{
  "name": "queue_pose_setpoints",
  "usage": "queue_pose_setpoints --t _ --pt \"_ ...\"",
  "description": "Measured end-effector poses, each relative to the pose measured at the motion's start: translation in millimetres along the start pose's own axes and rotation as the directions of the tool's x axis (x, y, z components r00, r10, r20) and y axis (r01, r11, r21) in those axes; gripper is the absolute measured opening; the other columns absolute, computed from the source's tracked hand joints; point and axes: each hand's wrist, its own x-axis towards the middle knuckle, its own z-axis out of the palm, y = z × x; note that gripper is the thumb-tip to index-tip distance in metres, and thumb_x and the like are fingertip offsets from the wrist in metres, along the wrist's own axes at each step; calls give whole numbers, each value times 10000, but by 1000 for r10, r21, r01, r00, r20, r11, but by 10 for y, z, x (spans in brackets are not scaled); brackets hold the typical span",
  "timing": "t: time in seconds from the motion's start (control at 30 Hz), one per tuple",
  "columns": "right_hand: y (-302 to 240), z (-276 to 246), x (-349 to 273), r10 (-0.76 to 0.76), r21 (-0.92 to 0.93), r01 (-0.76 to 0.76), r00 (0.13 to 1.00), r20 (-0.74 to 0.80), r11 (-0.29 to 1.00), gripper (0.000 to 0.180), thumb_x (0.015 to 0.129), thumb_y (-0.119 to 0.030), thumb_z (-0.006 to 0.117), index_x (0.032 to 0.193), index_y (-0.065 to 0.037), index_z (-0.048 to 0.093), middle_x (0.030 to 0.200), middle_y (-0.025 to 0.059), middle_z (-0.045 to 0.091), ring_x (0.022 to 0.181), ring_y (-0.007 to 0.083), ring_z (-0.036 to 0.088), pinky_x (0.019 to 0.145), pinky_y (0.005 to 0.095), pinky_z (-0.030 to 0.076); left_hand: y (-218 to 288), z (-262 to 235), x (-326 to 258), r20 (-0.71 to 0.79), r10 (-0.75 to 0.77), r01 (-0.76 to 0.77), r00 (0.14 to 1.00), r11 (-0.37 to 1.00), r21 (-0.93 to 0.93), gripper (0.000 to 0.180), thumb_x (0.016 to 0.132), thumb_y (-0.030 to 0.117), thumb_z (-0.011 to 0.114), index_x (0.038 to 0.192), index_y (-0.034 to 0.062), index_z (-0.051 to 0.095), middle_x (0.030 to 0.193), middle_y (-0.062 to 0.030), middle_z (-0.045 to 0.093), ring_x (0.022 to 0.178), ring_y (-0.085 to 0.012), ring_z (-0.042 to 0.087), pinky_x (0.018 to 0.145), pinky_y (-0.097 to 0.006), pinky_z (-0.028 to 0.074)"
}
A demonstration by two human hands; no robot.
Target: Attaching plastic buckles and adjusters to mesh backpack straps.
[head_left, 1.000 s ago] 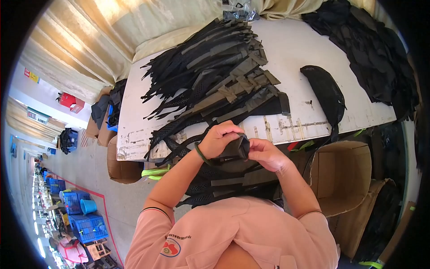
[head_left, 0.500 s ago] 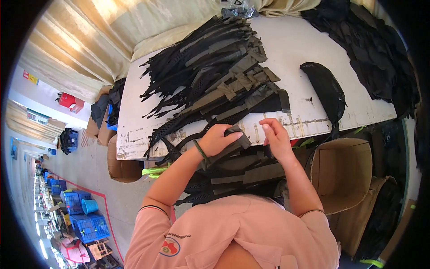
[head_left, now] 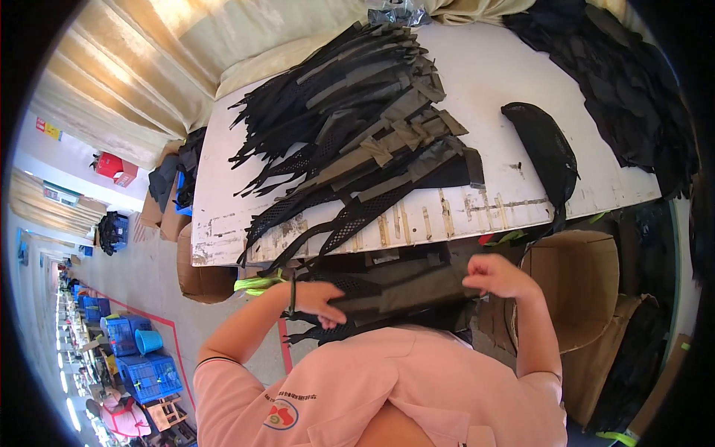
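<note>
Right now, in the head view, your left hand (head_left: 316,299) is closed around one end of a long olive-and-black strap piece (head_left: 402,293), thumb on top and fingers curled underneath, while your right hand (head_left: 497,276) pinches the other end from above with the fingertips bent down onto it. Held this way, the piece is stretched nearly level between your two grips, just above your lap and below the near edge of the white table (head_left: 521,82); I'd judge that the tension keeps its mesh end, which trails out past your left grip, from folding over. A dark band sits on your left wrist, just behind the grip. Beyond both grips, up on the table, lies a fanned pile of similar straps (head_left: 350,134), their black mesh tails hanging over the near edge toward your left hand, probably so each can be pulled off singly. Farther out from your right grip a single black mesh pouch (head_left: 547,153) lies by itself, its lower end drooping over the table edge, and past that a heap of black fabric (head_left: 618,82) fills the far right corner. Directly outside your right grip stands an open cardboard box (head_left: 577,283), close enough to drop things into. Outside your left grip, down on the floor, another cardboard box (head_left: 201,276) sits beneath the table corner.
</note>
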Motion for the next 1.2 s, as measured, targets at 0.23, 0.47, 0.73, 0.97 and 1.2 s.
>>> queue_pose_setpoints --t 0.23,0.47,0.73,0.97,1.2 --pt "-3 103 -64 389 -600 -341 920 -53 724 305 800 -287 723 748 -11 604 685 122 641 618 230 619 572 357 486 163 -515 37 -326 517 -170 792 699 695 252 823 303 694 914 71 656 779 -88 641 763 -207 628 677 -326 495" --pt "-266 204 381 -208 -710 -62 935 -287 701 317 769 -317 724 877 -39 617 815 151 657 779 344 627 690 420 481 800 -1705 570 -679 727 280 -100 676 682 312 818 272 682 1046 66 626 1030 -139 630 977 -346 572 843 -429 472" --pt "-478 407 618 -374 -471 228 894 -244 852 212 827 -198 679 934 -34 599 804 138 643 729 303 620 667 377 483 929 -1526 539 -599 787 235 -146 616 752 156 702 111 747 752 90 600 799 -76 632 788 -289 586 711 -402 466" --pt "-631 629 987 -485 -401 344 809 -331 849 218 837 -150 667 1009 -58 569 774 129 607 701 274 611 647 364 488 926 -1461 706 -660 749 164 -52 659 734 286 699 170 771 929 59 642 946 -114 643 910 -330 580 803 -405 474" --pt "-553 812 928 -606 -532 415 754 -254 739 309 802 -178 701 1049 -55 564 1000 136 587 892 291 590 775 391 469 943 -1374 555 -475 858 75 -194 496 865 224 691 80 753 843 61 589 920 -126 636 910 -335 571 799 -408 468"
